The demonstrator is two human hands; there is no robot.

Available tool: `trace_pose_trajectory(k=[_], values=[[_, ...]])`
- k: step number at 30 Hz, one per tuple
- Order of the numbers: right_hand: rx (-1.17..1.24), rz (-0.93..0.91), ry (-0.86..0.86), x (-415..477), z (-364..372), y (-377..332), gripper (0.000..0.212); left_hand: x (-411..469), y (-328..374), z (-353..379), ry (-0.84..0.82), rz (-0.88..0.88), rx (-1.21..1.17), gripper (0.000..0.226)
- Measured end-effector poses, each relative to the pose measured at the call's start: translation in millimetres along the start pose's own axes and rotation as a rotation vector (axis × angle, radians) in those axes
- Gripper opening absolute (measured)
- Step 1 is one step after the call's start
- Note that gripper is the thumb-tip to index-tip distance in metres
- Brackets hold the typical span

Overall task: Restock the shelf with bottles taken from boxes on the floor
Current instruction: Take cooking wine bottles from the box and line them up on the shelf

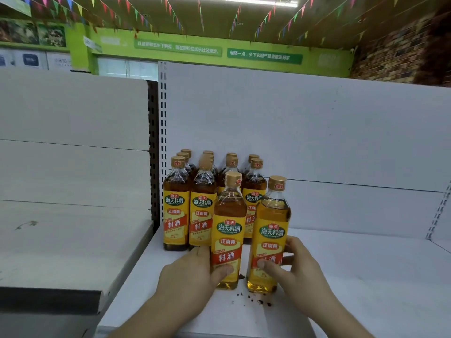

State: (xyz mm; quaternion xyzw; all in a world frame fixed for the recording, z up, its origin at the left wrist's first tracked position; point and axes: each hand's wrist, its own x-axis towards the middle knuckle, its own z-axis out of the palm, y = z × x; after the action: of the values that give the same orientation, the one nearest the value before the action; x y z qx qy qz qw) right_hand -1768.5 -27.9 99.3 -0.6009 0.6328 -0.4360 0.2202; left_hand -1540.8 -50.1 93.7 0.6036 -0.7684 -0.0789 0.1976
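Rows of bottles (177,206) already stand at the left rear of the white shelf (353,264), so we judge restocking begun but far from finished. Our left hand (190,272) wraps its fingers round one bottle (228,230); the second bottle (269,235) beside it is gripped likewise by our right hand (300,264), both upright near the shelf front: tall, smooth, clear, amber-filled, gold-capped, yellow-labelled

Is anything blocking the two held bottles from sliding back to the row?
Nothing visible. The left-hand bottle stands just before the stocked bottles; the shelf behind the right-hand bottle is bare. Some dark crumbs lie nearer than both.
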Motion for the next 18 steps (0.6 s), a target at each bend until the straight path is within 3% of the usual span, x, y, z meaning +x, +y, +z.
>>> trace_pose_trajectory(k=[18], values=[[0.01, -0.026, 0.04, 44, 18, 16, 0.041, 49, 4, 20, 0.03, -0.014, 0.028, 0.055]])
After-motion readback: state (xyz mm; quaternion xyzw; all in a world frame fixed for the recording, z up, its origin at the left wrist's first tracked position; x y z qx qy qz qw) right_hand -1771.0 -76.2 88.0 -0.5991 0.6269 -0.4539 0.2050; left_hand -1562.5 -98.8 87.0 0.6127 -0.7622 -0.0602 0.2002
